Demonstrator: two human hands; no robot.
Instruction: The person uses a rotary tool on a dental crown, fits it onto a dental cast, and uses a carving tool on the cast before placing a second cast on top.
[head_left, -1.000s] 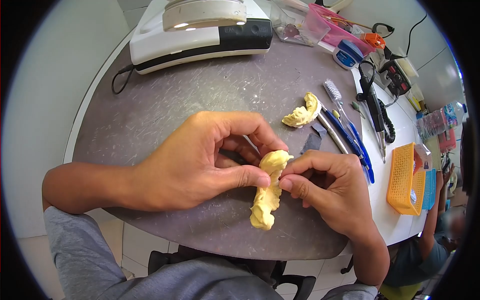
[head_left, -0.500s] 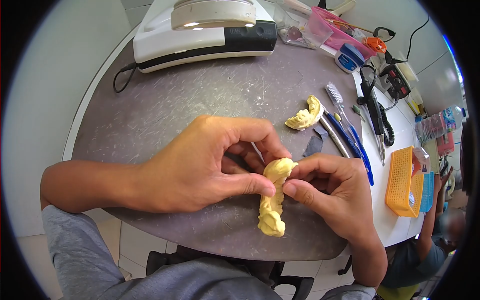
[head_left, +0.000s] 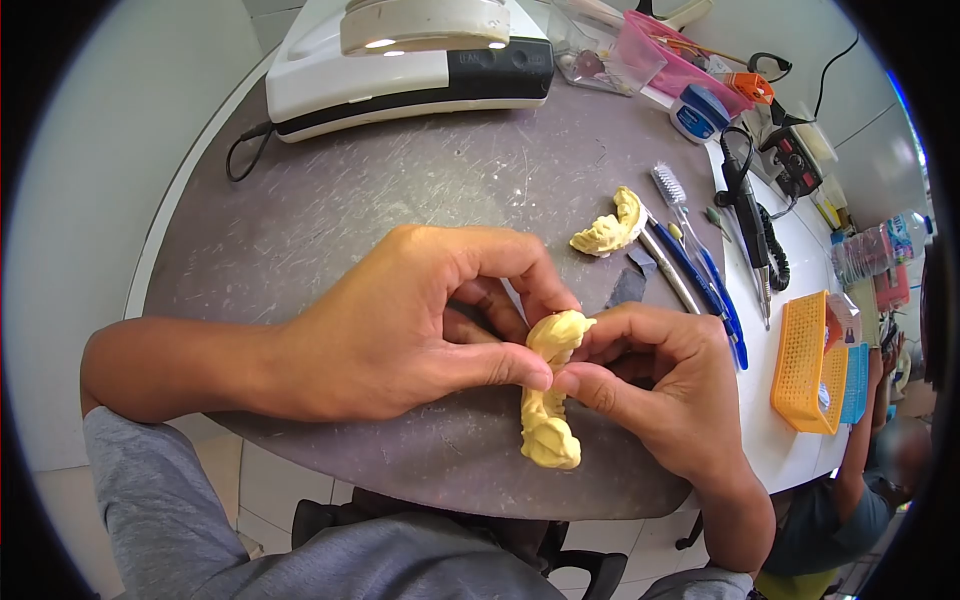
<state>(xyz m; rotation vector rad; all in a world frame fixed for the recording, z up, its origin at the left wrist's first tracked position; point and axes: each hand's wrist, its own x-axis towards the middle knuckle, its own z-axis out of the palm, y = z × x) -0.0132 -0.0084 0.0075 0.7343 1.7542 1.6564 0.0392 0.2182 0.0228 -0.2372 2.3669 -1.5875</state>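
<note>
A pale yellow dental cast [head_left: 549, 441], curved like an arch, is held between my two hands above the front of the table. My left hand [head_left: 420, 320] pinches it from the left, thumb on the near face and index finger at its upper end. From the right, my right hand [head_left: 660, 385] grips its middle, with the thumb tip close to my left thumb. Part of the cast is hidden behind the thumbs. A second yellow dental cast [head_left: 612, 226] lies on the table beyond my right hand.
Right of the second cast lie a toothbrush [head_left: 671, 190], a blue pen-like tool [head_left: 690, 270] and grey sandpaper pieces [head_left: 628, 288]. A rotary handpiece [head_left: 746, 215] and a yellow basket [head_left: 803, 365] are farther right. A white dust-extraction unit [head_left: 400, 85] stands at the back. Another person [head_left: 835, 525] is at far right.
My right thumb has moved left across the cast, now nearly meeting my left thumb. The cast's lower end has shifted slightly to the right.
</note>
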